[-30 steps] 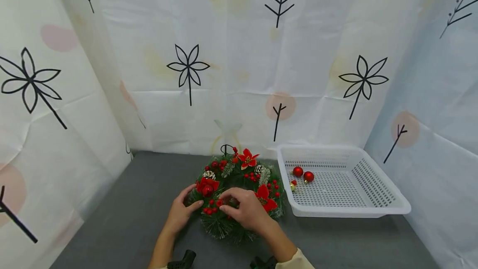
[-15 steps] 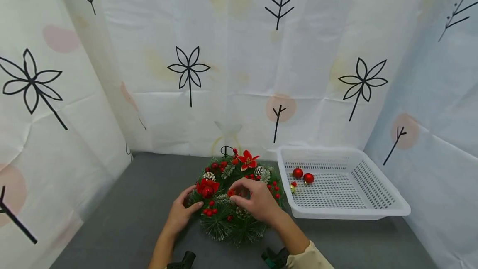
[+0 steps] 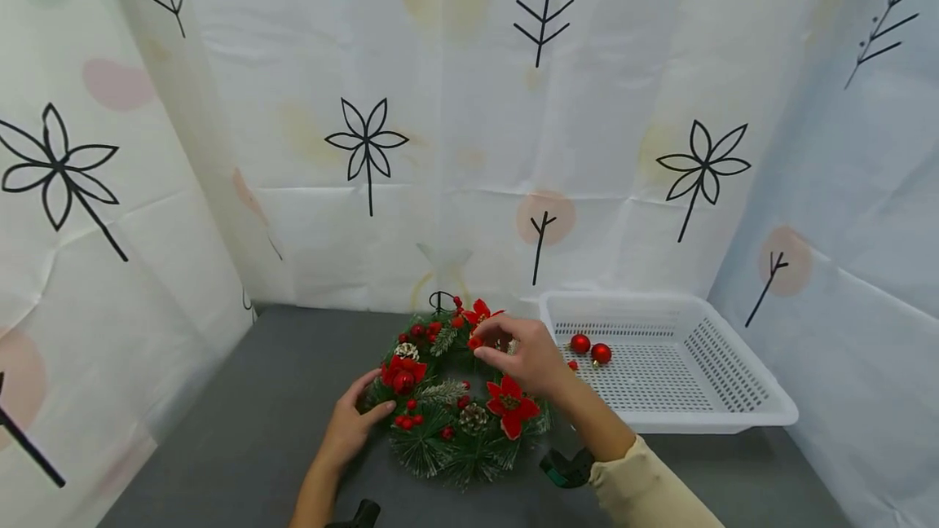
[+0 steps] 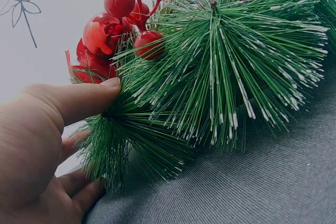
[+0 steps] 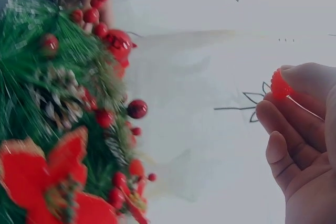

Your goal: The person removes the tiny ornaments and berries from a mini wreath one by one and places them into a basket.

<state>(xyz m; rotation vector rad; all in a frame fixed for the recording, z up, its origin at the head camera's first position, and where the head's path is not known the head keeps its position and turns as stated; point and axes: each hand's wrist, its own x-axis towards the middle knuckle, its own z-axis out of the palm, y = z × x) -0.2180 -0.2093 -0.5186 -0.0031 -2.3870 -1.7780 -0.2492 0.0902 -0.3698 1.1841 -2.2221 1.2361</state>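
Observation:
A green Christmas wreath [image 3: 420, 442] with red poinsettias [image 3: 512, 406], pinecones [image 3: 473, 417] and glossy berries [image 4: 119, 2] lies on the grey table. My left hand [image 3: 348, 424] grips its left edge, thumb over the frosted needles [image 4: 215, 77] and fingers underneath, as the left wrist view shows. Beside that thumb a red bauble [image 3: 403, 382] sits against a poinsettia. Above the wreath's right side, my right hand [image 3: 531, 358] pinches a small, bumpy red piece like a raspberry [image 5: 281, 83] between thumb and fingertips. The hand covers part of the wreath's upper right.
Right of the wreath stands a white perforated plastic basket [image 3: 734, 420]. Two red baubles [image 3: 579, 344] lie inside it, with a smaller red piece [image 3: 572, 365] near its left wall. A white printed curtain [image 3: 447, 63] closes off the back and sides of the table [image 3: 242, 438].
My right hand has lifted the small red piece off the wreath's lower middle and carried it up and right. My left hand has kept its place on the wreath.

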